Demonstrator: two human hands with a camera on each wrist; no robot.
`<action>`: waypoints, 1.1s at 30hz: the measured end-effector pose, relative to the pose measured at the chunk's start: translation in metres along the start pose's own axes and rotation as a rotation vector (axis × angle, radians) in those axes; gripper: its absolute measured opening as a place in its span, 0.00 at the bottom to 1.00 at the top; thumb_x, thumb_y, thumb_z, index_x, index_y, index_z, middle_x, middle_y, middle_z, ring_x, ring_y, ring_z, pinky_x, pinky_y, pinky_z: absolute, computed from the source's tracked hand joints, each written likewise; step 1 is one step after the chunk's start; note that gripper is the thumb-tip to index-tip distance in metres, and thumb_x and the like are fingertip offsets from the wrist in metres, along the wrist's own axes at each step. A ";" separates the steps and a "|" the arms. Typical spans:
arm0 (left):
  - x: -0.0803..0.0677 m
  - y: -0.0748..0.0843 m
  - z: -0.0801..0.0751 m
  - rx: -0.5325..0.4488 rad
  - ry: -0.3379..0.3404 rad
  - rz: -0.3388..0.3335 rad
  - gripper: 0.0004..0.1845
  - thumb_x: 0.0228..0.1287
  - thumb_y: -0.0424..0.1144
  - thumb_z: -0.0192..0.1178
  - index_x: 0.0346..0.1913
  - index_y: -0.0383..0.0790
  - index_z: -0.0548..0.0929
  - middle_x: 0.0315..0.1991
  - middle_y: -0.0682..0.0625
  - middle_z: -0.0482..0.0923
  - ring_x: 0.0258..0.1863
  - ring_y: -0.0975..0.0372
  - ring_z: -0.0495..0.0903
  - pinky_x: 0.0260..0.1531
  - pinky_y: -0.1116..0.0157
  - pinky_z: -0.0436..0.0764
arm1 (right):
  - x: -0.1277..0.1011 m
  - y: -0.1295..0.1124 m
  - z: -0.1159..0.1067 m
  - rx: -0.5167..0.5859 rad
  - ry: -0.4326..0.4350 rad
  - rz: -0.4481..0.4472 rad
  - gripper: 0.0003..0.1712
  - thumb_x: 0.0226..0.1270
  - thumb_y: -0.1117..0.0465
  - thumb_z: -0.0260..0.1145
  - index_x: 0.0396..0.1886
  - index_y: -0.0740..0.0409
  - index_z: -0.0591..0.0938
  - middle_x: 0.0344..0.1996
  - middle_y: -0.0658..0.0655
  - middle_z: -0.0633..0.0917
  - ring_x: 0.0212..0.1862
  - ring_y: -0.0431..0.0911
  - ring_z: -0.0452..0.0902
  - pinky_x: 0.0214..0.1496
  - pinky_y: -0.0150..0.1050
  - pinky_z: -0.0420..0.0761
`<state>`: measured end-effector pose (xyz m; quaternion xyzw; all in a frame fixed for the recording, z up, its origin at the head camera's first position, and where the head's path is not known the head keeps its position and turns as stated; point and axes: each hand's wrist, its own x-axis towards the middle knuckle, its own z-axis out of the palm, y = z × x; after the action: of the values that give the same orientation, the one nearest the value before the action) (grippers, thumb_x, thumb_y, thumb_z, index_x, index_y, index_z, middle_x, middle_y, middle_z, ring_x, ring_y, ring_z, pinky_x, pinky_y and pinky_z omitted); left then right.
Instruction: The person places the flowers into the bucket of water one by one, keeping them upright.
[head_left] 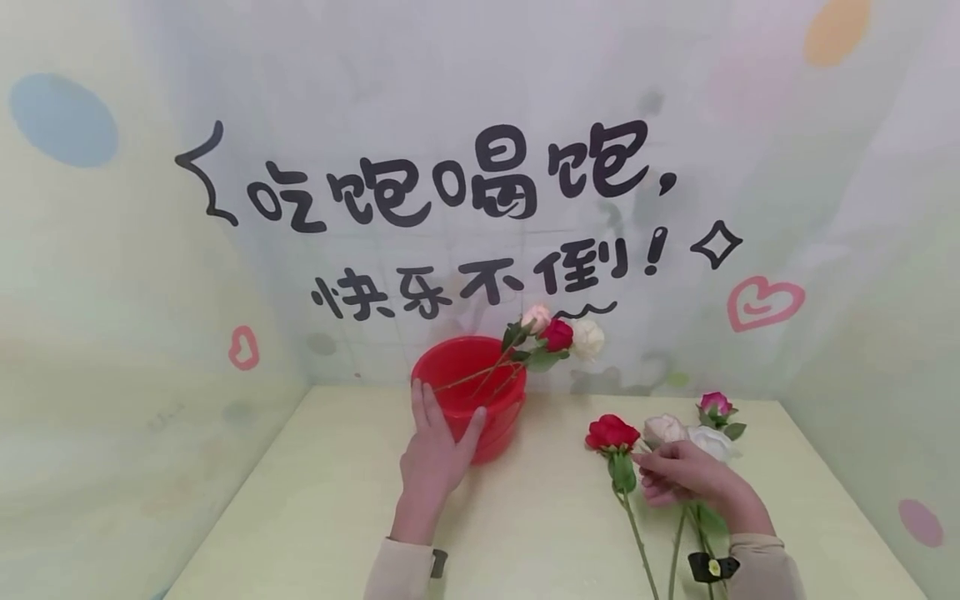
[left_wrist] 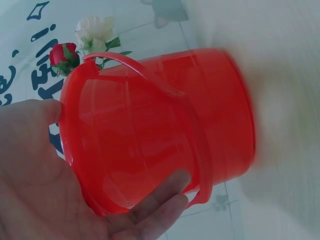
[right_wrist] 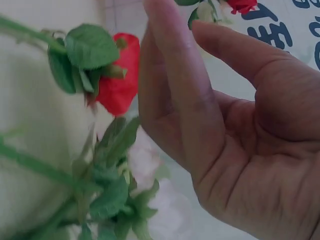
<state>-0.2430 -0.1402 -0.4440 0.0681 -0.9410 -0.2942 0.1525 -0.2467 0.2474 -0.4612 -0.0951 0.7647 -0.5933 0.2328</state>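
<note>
A red bucket (head_left: 495,433) stands on the table. My left hand (head_left: 435,454) rests against its near side, with fingers (left_wrist: 160,205) and thumb spread along the wall and rim. Inside lean a pale pink rose (head_left: 536,317), a red rose (head_left: 557,335) and a cream rose (head_left: 588,339), their heads beyond the rim. My right hand (head_left: 686,477), fingers loosely bent, hovers over loose flowers with nothing held. Beside its fingertips lies another red rose (head_left: 612,433); whether they touch, I cannot tell. Behind it are a blush rose (head_left: 664,429) and a white rose (head_left: 712,442).
A magenta rose (head_left: 716,406) lies farthest back on the right. Several green stems (head_left: 637,533) run toward the front edge of the pale table (head_left: 300,500). A printed curtain (head_left: 420,83) with dark lettering hangs behind the table and along both sides.
</note>
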 end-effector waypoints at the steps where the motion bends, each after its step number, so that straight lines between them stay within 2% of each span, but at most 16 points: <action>1: 0.000 0.000 0.000 0.003 -0.001 0.001 0.61 0.65 0.63 0.68 0.85 0.36 0.42 0.77 0.35 0.60 0.23 0.59 0.79 0.35 0.52 0.90 | -0.002 0.002 0.000 -0.025 0.007 0.017 0.17 0.83 0.58 0.61 0.38 0.70 0.83 0.29 0.55 0.85 0.30 0.42 0.86 0.37 0.38 0.90; 5: 0.002 0.000 0.000 0.007 0.000 0.004 0.61 0.66 0.64 0.67 0.85 0.36 0.43 0.77 0.35 0.59 0.22 0.60 0.78 0.34 0.53 0.90 | -0.008 0.006 -0.002 -0.166 0.005 0.052 0.16 0.79 0.62 0.65 0.31 0.69 0.84 0.24 0.54 0.86 0.26 0.40 0.83 0.33 0.36 0.88; 8: 0.002 0.000 0.001 0.001 0.002 0.002 0.61 0.65 0.63 0.67 0.85 0.36 0.43 0.78 0.36 0.58 0.22 0.59 0.78 0.33 0.54 0.90 | -0.009 0.007 -0.001 -0.231 -0.014 0.052 0.16 0.77 0.63 0.67 0.27 0.69 0.84 0.23 0.54 0.85 0.24 0.39 0.82 0.32 0.36 0.88; 23: 0.000 0.000 -0.002 -0.002 0.009 -0.006 0.61 0.65 0.62 0.68 0.85 0.35 0.43 0.76 0.34 0.62 0.21 0.60 0.78 0.33 0.54 0.90 | -0.003 0.009 0.022 -0.297 0.012 0.123 0.17 0.72 0.61 0.72 0.25 0.66 0.83 0.21 0.54 0.83 0.23 0.42 0.82 0.30 0.37 0.87; 28: 0.000 0.000 -0.003 0.001 0.005 -0.001 0.61 0.66 0.62 0.68 0.85 0.34 0.44 0.79 0.35 0.57 0.24 0.59 0.79 0.34 0.53 0.90 | 0.002 0.009 0.033 -0.339 0.077 0.161 0.14 0.70 0.62 0.74 0.28 0.66 0.81 0.23 0.57 0.84 0.24 0.43 0.82 0.30 0.37 0.87; 33: 0.000 0.001 -0.001 -0.003 0.007 0.005 0.61 0.65 0.61 0.69 0.85 0.34 0.44 0.77 0.34 0.60 0.24 0.58 0.79 0.34 0.53 0.90 | 0.006 0.007 0.041 -0.354 0.145 0.215 0.13 0.68 0.63 0.75 0.30 0.65 0.79 0.25 0.59 0.85 0.24 0.44 0.83 0.30 0.37 0.87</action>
<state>-0.2430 -0.1404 -0.4428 0.0668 -0.9403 -0.2949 0.1565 -0.2315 0.2111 -0.4768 -0.0097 0.8773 -0.4271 0.2188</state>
